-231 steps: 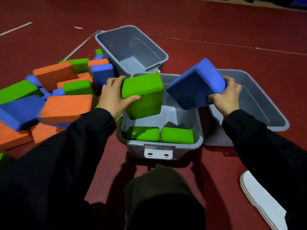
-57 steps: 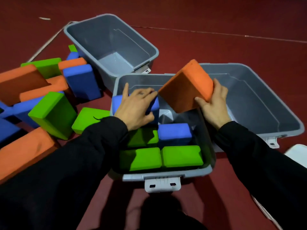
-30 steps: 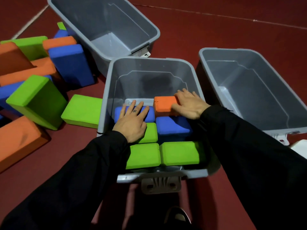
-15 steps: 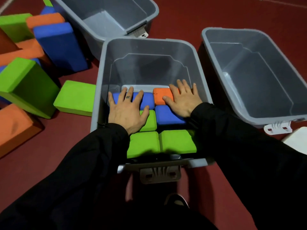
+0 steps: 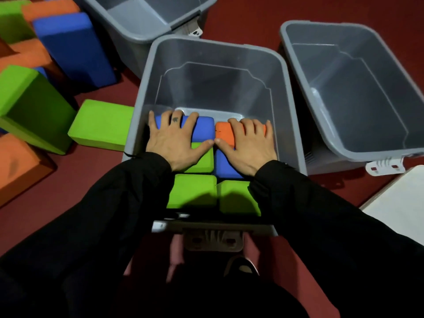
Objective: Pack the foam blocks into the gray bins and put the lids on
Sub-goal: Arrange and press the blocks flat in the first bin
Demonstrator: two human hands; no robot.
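The middle gray bin [image 5: 146, 72] holds several foam blocks standing side by side. My left hand [image 5: 174, 141] lies flat with spread fingers on a blue block [image 5: 204, 128] and a green block [image 5: 202, 160]. My right hand [image 5: 249, 145] presses flat on an orange block [image 5: 222, 133] and a blue block [image 5: 226, 165]. Two green blocks [image 5: 195, 191] fill the near row. The far strip of the bin floor is bare.
Empty gray bins stand at the back [image 5: 142, 28] and to the right [image 5: 298, 72]. Loose green [image 5: 101, 125], blue [image 5: 73, 49] and orange [image 5: 16, 166] blocks lie on the red floor at left. A white lid [image 5: 401, 203] lies at right.
The orange block went down into the bin beside the blue one. Both hands now lie flat on the blocks, thumbs nearly touching; the view has moved closer.
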